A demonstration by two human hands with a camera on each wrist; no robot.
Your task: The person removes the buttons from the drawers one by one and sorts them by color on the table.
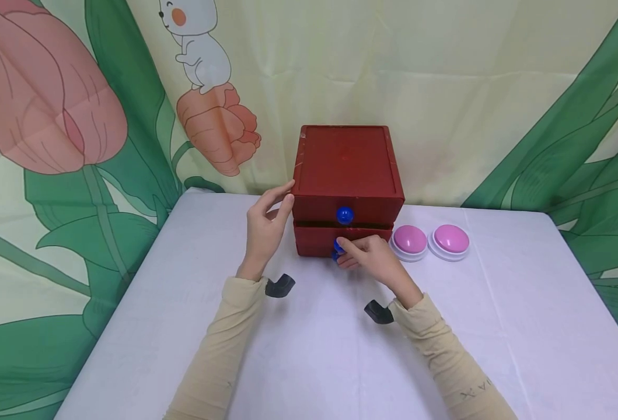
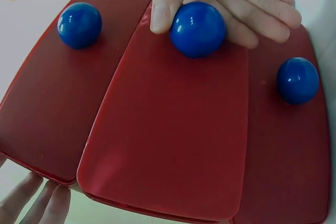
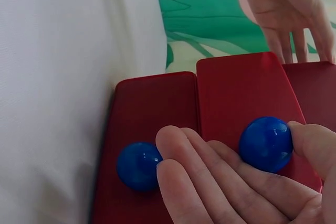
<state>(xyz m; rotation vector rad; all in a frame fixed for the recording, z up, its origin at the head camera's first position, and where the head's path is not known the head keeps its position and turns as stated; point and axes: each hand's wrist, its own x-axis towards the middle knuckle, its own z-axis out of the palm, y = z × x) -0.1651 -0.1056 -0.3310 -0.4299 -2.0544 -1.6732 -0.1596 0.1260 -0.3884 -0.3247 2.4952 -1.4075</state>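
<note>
A dark-red drawer box [image 1: 346,163] is standing at the middle of the desk's [image 1: 309,356] far edge, pale scuffs marking its top, glossy blue knobs [image 2: 297,81] dotting its three fronts. The middle drawer [image 2: 173,129] is jutting slightly. The right hand's [image 1: 374,259] grip is pinching the middle knob [image 2: 197,30]; the left hand [image 1: 264,230], fingers extended, is touching the box's left side.

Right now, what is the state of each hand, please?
Left hand: open, at the side of the red drawer box.
Right hand: holding the blue knob of the middle drawer.
</note>
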